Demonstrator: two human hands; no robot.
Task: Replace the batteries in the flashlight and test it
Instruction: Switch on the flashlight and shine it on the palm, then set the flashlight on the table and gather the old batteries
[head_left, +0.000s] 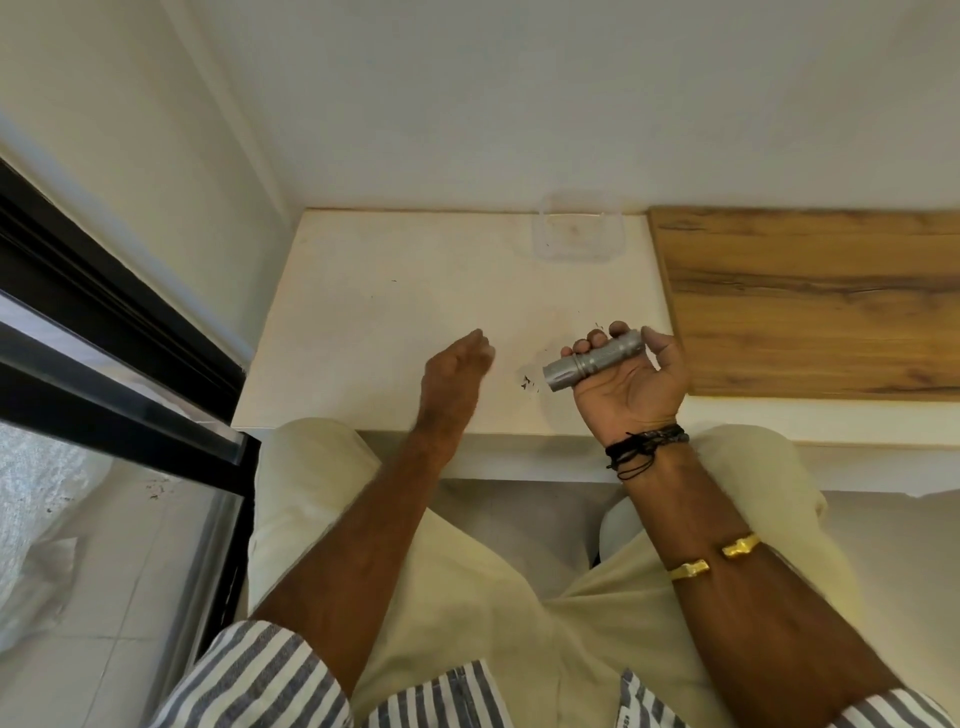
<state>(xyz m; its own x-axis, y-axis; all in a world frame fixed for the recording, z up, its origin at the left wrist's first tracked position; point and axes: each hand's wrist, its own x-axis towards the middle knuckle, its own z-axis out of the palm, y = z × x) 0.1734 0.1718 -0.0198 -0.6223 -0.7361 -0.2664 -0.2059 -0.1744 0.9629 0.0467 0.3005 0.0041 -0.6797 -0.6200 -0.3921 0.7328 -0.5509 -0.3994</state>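
Right hand is gripping silver flashlight palm-up, fingers curled around it. Left hand is hovering nearby over white table, loosely curled, holding nothing visible.

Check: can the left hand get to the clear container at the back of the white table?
Probably yes. The left hand looks loosely closed, with bare white table between it and the clear container. The right hand holds the flashlight off to the side.

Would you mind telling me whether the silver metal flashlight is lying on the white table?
No, the silver metal flashlight is held in the right hand, palm up, above the white table.
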